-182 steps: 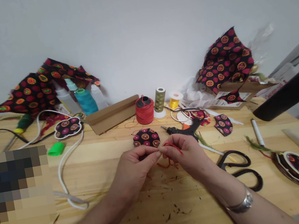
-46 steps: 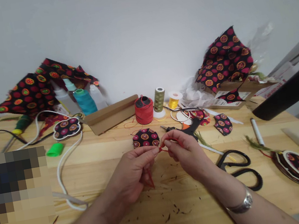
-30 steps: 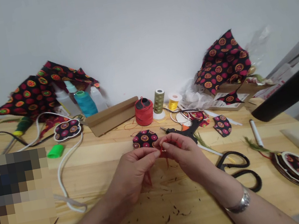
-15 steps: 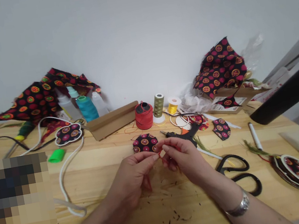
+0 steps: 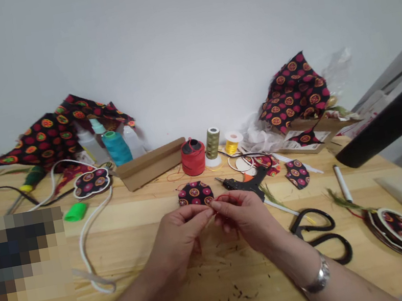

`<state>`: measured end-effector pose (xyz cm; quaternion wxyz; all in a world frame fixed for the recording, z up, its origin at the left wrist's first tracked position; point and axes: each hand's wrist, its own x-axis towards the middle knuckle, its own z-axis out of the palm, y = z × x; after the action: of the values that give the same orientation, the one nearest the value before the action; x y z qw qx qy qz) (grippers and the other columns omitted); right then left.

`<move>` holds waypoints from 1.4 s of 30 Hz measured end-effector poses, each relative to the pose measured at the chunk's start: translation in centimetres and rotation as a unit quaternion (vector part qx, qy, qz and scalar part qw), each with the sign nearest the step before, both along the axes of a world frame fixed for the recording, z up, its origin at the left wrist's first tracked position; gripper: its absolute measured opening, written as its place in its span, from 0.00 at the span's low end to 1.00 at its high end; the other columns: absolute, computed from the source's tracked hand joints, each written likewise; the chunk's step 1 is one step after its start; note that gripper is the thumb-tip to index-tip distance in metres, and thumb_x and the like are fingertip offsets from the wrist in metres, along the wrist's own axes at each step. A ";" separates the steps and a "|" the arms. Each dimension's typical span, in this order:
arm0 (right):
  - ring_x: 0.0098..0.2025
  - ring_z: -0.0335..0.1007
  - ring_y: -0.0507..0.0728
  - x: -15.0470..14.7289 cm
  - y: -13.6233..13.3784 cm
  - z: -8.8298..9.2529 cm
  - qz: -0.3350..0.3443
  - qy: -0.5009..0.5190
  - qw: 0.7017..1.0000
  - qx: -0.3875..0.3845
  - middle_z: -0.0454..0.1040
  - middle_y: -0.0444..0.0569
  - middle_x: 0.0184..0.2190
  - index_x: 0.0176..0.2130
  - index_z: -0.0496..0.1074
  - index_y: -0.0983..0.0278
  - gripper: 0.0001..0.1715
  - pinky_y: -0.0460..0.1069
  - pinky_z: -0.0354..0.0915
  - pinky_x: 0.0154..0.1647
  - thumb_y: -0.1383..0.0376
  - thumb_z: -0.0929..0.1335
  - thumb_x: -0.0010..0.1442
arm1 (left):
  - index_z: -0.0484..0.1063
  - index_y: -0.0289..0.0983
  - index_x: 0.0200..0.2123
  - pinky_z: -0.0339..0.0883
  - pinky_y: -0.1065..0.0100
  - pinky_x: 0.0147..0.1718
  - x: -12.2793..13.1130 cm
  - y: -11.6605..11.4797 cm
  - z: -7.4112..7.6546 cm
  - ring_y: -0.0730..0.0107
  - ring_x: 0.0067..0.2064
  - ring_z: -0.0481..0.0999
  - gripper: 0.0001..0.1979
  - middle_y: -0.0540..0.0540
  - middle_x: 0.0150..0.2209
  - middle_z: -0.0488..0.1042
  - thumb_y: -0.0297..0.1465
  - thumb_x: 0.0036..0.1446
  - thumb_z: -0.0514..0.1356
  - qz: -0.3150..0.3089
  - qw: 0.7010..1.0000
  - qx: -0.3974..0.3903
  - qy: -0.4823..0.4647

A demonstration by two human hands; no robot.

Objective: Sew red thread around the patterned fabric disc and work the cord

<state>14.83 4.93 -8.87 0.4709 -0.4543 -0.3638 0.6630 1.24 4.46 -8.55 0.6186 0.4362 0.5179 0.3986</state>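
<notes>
My left hand (image 5: 176, 240) and my right hand (image 5: 246, 220) meet in the middle of the wooden table (image 5: 128, 225), their fingertips pinching a thin red cord (image 5: 225, 198). A loop of the cord rises over my right fingers, and its ends are partly hidden by them. Just beyond my left fingertips lies a round patterned fabric disc (image 5: 195, 194), black with pink and orange circles. My hands are apart from it or barely touching it; I cannot tell which.
A black glue gun (image 5: 245, 182) lies right of the disc, with black-handled scissors (image 5: 317, 234) nearer right. Behind stand a red cord spool (image 5: 193, 157) and a cardboard angle piece (image 5: 151, 165). White cord (image 5: 83, 244) curves at left; crumbs dot the wood.
My hands have drawn slightly closer together and lower, still pinching the red cord. The loose cord end below my left hand no longer shows. The whole view has tilted slightly as my head moved.
</notes>
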 end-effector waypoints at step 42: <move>0.15 0.46 0.43 0.6 0.2 0.2 0.023 0.023 0.999 -0.014 0.64 0.42 0.18 0.26 0.70 0.68 0.17 0.42 0.38 0.14 0.55 0.69 0.49 | 0.76 0.35 0.25 0.41 0.79 0.11 0.2 0.0 0.4 0.84 0.14 0.51 0.06 0.59 0.11 0.57 0.32 0.44 0.64 0.014 0.993 -0.093 -0.076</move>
<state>15.44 5.14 -8.62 0.4578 -0.4366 -0.3538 0.6889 1.40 4.50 -8.13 0.6884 0.3381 0.5101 0.3892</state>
